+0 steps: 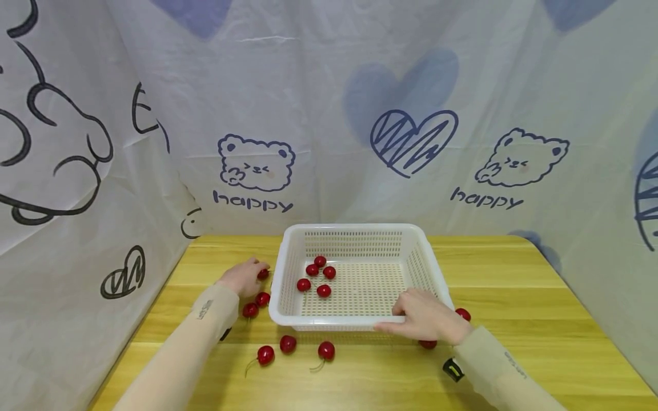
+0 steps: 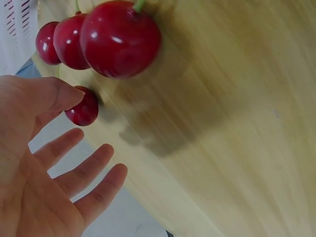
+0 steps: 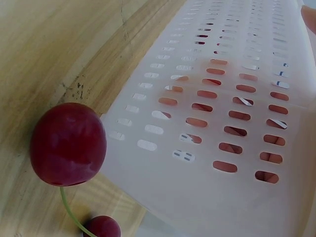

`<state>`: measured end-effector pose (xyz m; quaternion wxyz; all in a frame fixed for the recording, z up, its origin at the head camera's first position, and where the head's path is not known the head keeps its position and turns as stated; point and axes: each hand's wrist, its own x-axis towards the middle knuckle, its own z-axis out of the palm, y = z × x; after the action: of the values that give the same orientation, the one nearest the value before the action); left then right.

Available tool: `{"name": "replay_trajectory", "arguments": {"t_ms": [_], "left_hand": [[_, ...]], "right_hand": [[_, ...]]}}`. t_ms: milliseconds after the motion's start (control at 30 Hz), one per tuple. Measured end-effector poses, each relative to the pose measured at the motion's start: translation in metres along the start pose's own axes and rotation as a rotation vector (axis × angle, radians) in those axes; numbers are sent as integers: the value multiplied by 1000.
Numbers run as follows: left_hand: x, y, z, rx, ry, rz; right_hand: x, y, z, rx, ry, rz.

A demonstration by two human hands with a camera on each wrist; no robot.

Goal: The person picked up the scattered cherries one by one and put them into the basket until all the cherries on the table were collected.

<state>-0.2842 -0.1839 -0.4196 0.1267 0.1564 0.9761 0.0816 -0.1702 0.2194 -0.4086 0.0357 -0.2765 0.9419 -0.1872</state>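
A white slotted plastic basket (image 1: 354, 325) stands on the wooden table, with several red cherries (image 1: 324, 291) inside at its left. My left hand (image 1: 244, 278) is beside the basket's left wall, thumb and index finger at a cherry (image 2: 83, 111) low over the table; its other fingers stretch out apart. Two more cherries (image 1: 250, 310) lie near that hand. My right hand (image 1: 424, 314) grips the front rim near the right corner, its thumb outside; finger shapes show through the slots in the right wrist view. Beside it lies a large-looking cherry (image 3: 68, 144), stem attached.
In front of the basket lie three cherries (image 1: 288, 343), two with visible stems. Another cherry (image 1: 463, 314) sits by the basket's right side. A white printed cloth (image 1: 334, 114) hangs behind and to the sides of the table (image 1: 514, 285).
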Motion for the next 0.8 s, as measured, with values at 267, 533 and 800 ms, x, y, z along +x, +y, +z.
{"name": "replay_trajectory", "arguments": {"t_ms": [267,533,800], "left_hand": [[-8,-12,2,12,-1,-7],[-16,-21,1,28,7,20],[-30,-27,-4,9,-19,33]], "right_hand": [[1,1,1,-4,1,-4],[0,0,1,-3,4,-2],[1,1,2,-12,7,-3]]}}
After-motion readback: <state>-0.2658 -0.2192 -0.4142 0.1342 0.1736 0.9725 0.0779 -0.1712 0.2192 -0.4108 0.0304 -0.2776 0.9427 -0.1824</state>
